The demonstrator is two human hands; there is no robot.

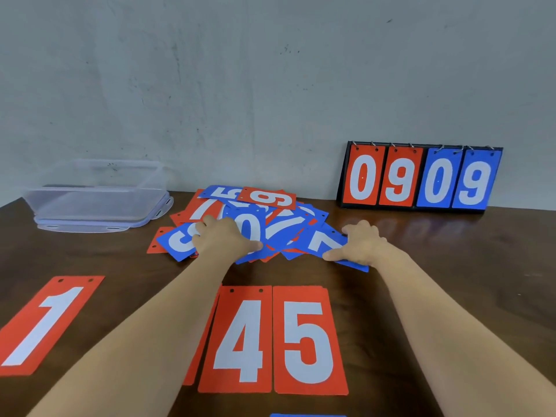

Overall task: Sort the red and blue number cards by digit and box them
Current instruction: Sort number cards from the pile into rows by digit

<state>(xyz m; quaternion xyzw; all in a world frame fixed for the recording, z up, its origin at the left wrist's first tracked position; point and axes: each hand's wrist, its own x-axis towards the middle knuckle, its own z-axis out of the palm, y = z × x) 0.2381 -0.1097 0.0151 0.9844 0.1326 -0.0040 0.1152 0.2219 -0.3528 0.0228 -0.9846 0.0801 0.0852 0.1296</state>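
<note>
A grey wall stands behind a dark brown counter (451, 266). At the far left sits a clear box (99, 188) with its lid (90, 225) under it. At the far right a score stand (421, 177) leans by the wall and shows 0, 9, 0, 9. In the middle lies a messy pile of cards (270, 212), red and blue all mixed up. Near the person three red cards lie flat: a red 1 (45, 323) at the left, and a red 4 (240, 338) and a red 5 (307, 338) side by side (one more red card peeks out from under the 4).

The left grip (222, 236) lies on top of the pile with its fingers bent down. I cannot tell if it holds a card or just presses. The right grip (361, 245) pinches a blue card (319, 242) at the right edge of the pile, thumb on its face, fingers at its far edge.

No card seems to be in the box yet, so the sorting looks only just begun.

What could go wrong? The cards are thin and lie on top of each other, so pulling the blue one may drag others along. Two cards may stick together and land in the wrong spot. A 6 turned round looks like a 9, so those may get mixed. An arm could also bump the 4 and 5 out of line.
</note>
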